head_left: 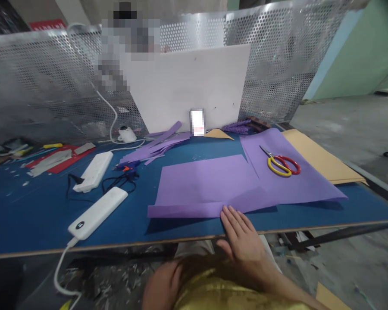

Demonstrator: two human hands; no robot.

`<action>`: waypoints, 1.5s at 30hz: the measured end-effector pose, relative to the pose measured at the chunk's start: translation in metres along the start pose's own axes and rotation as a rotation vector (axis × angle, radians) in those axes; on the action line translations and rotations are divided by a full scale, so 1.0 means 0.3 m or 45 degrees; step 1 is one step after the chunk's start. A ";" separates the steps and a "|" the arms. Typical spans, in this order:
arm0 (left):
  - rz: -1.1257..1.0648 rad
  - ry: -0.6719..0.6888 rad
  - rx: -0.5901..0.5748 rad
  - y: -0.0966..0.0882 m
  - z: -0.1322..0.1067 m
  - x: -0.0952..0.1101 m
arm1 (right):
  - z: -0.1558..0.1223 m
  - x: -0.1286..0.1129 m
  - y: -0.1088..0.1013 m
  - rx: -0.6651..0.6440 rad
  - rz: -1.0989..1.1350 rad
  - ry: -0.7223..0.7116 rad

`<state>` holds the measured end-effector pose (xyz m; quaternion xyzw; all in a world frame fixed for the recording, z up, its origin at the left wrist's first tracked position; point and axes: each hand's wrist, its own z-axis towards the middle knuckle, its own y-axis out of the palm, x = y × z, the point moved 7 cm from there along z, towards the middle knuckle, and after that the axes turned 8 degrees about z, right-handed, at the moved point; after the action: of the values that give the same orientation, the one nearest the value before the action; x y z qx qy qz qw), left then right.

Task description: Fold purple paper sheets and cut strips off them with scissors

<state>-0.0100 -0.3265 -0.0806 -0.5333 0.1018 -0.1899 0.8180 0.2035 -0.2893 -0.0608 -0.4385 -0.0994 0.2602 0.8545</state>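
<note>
My right hand [242, 237] lies flat with its fingers stretched out, the fingertips on the near folded edge of a purple paper sheet [207, 181] on the blue table [35, 206]. A second, larger purple sheet [291, 185] lies to the right with red-and-yellow scissors [282, 163] resting on it. My left hand [161, 286] is low below the table edge, by my lap; its fingers are hidden.
A white power bank [98, 212] with a cable and a white power strip [93, 170] lie at left. Purple paper strips [155, 148], a glue gun [127, 167], brown paper [323, 159] at right, a white board [187, 86] and a perforated metal screen [45, 82] stand behind.
</note>
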 end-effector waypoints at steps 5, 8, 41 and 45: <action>-0.079 0.376 0.293 -0.076 0.218 0.130 | 0.000 0.008 0.016 -0.106 0.019 0.035; 0.098 0.426 0.182 -0.020 0.318 0.205 | 0.000 0.006 0.019 -0.116 0.017 0.047; 0.175 0.419 -0.139 0.041 0.298 0.230 | 0.036 -0.018 -0.021 -0.173 0.108 -0.018; 0.183 0.405 -0.071 0.042 0.302 0.231 | 0.038 0.000 -0.024 -0.118 0.072 0.006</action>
<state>0.0889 -0.2754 -0.0525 -0.5105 0.2730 -0.2102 0.7879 0.2015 -0.2847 -0.0483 -0.4810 -0.0967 0.2784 0.8257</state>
